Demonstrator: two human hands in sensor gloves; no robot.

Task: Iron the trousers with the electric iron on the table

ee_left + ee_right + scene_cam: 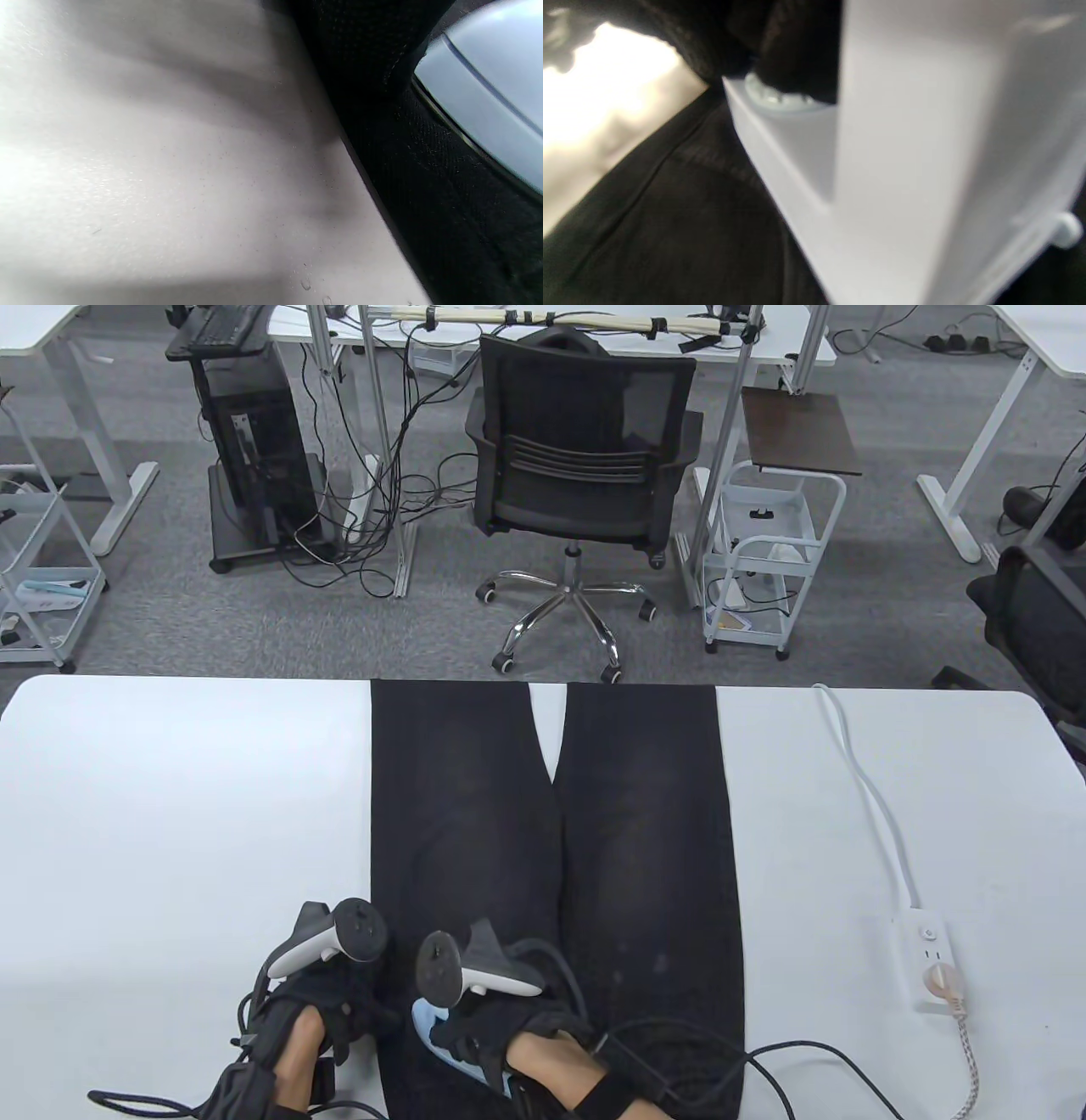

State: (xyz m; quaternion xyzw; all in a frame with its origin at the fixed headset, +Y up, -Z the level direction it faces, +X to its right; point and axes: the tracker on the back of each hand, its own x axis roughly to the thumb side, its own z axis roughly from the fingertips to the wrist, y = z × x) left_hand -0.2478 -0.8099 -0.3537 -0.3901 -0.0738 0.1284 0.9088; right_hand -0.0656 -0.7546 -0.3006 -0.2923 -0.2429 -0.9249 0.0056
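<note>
Black trousers (645,848) lie flat down the middle of the white table (170,814), legs pointing away. My right hand (484,1027) grips the handle of a light blue iron (428,1018) that stands on the near left part of the trousers. The iron's pale body (925,169) fills the right wrist view, on the dark cloth (670,220). My left hand (331,993) rests at the trousers' left edge beside the iron; how its fingers lie is hidden. The left wrist view shows the table (148,169), the cloth edge (445,190) and the iron (488,84).
A white power strip (929,959) with a white cable (865,789) lies on the right of the table; a braided cord (967,1069) is plugged into it. Black glove cables (764,1052) cross the near trousers. An office chair (577,466) stands beyond the far edge.
</note>
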